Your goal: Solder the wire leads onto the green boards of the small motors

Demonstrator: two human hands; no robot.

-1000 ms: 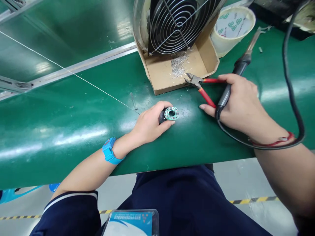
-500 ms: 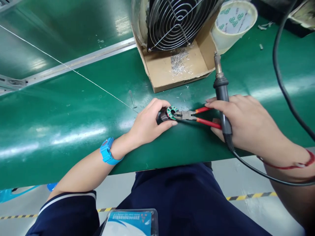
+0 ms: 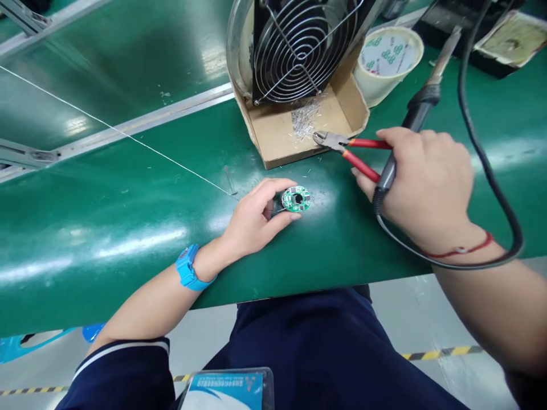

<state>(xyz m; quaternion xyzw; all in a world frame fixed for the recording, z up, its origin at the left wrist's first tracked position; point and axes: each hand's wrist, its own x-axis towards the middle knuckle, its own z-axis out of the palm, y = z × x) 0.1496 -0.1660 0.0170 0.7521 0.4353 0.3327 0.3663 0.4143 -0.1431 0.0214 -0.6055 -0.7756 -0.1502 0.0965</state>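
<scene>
My left hand (image 3: 250, 219) grips a small part with a ring-shaped green circuit board (image 3: 304, 202), the board's face turned up and to the right. Its dark body is mostly hidden behind the fingers. In my right hand (image 3: 433, 182) are diagonal cutters (image 3: 362, 165) with red handles, their jaws over the front edge of the cardboard box. The same hand also holds a soldering iron (image 3: 421, 108), its tip pointing away to the upper right. A thin pale solder wire (image 3: 171, 156) runs from the upper left down to the left hand.
A fan with a wire guard (image 3: 301, 57) stands in the cardboard box (image 3: 282, 151), with many cut wire bits (image 3: 305, 117) before it. Right of it are a tape-like white roll (image 3: 376, 82) and a dark holder (image 3: 508, 42). The iron's cable (image 3: 465, 108) loops around the right wrist.
The cutters have left the circuit board and moved up and right to the box edge. The soldering iron has tilted rightward with the hand. The board now faces more upward.
</scene>
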